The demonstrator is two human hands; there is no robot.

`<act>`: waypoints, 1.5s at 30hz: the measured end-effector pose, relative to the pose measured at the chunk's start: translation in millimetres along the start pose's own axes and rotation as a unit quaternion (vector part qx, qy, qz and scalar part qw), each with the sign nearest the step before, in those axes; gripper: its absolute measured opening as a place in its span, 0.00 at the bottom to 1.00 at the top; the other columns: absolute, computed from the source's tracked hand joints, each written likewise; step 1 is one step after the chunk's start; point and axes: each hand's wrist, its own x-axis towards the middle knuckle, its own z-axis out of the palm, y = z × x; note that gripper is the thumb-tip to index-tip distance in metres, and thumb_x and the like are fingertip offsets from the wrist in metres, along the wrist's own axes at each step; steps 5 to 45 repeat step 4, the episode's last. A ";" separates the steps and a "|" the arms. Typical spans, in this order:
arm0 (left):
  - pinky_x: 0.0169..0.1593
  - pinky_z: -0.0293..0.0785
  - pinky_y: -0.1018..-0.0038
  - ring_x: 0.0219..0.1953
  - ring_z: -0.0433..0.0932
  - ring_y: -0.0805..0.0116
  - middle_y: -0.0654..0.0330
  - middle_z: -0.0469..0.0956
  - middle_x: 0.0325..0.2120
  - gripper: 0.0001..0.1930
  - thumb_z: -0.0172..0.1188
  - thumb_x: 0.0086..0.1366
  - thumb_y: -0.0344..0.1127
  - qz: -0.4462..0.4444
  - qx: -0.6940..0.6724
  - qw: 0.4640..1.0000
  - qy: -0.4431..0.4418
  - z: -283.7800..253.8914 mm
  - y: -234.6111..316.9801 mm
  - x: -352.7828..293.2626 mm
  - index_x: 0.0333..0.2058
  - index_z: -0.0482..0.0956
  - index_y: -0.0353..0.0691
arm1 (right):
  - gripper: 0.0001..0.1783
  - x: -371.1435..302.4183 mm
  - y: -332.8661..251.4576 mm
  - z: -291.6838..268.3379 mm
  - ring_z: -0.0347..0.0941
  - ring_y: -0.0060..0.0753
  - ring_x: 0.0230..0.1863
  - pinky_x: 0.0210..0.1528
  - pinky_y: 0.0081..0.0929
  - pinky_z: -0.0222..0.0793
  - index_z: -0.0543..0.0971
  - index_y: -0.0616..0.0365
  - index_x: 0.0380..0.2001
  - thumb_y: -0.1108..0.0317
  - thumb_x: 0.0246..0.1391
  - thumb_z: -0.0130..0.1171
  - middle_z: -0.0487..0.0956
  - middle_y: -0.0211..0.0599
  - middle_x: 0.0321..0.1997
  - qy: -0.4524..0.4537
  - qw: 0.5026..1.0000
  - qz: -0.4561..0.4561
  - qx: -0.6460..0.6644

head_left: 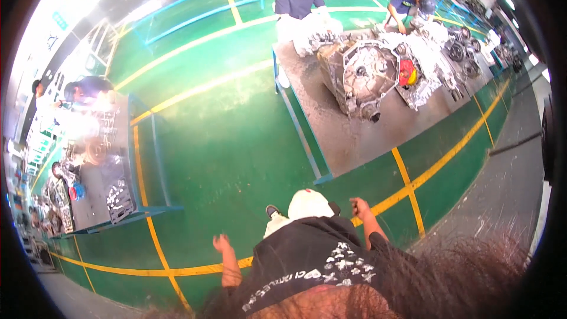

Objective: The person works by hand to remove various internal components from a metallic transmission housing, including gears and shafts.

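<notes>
Both my arms hang out at my sides over the green floor [230, 159], away from the benches. My left hand [221, 243] is loosely spread, holding nothing that I can see. On the other side, my right hand [359, 207] has its fingers loosely apart and also looks bare. It is nearer to the right workbench [348, 147], though a gap of floor lies between them. On that bench sits a big metal gearbox housing [371, 70], its round open side facing up. Beside it is a small red and yellow part [407, 73].
A person in a dark shirt [300, 1] is behind the right bench; another person [406, 3] bends over parts farther along. At left stands a second workbench [94, 201] with metal parts. Blue rails [201, 23] run behind. Yellow lines [158, 242] mark the floor.
</notes>
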 end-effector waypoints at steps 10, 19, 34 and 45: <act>0.41 0.82 0.67 0.36 0.80 0.63 0.50 0.77 0.38 0.32 0.62 0.64 0.22 0.135 0.068 0.969 -0.195 146.6 62.2 64.5 0.64 0.59 0.42 | 0.15 -20.1 -49.3 59.0 0.57 0.28 0.15 0.20 0.36 0.58 0.83 0.54 0.38 0.58 0.52 0.68 0.73 0.30 0.27 -0.050 0.989 -0.137 0.019; 0.41 0.82 0.67 0.36 0.80 0.63 0.50 0.77 0.38 0.32 0.62 0.64 0.22 0.135 0.068 0.969 -0.195 146.6 62.2 64.5 0.64 0.59 0.42 | 0.15 -20.1 -49.3 59.0 0.57 0.28 0.15 0.20 0.36 0.58 0.83 0.54 0.38 0.58 0.52 0.68 0.73 0.30 0.27 -0.050 0.989 -0.137 0.019; 0.41 0.82 0.67 0.36 0.80 0.63 0.50 0.77 0.38 0.32 0.62 0.64 0.22 0.135 0.068 0.969 -0.195 146.6 62.2 64.5 0.64 0.59 0.42 | 0.15 -20.1 -49.3 59.0 0.57 0.28 0.15 0.20 0.36 0.58 0.83 0.54 0.38 0.58 0.52 0.68 0.73 0.30 0.27 -0.050 0.989 -0.137 0.019; 0.41 0.82 0.67 0.36 0.80 0.63 0.50 0.77 0.38 0.32 0.62 0.64 0.22 0.135 0.068 0.969 -0.195 146.6 62.2 64.5 0.64 0.59 0.42 | 0.15 -20.1 -49.3 59.0 0.57 0.28 0.15 0.20 0.36 0.58 0.83 0.54 0.38 0.58 0.52 0.68 0.73 0.30 0.27 -0.050 0.989 -0.137 0.019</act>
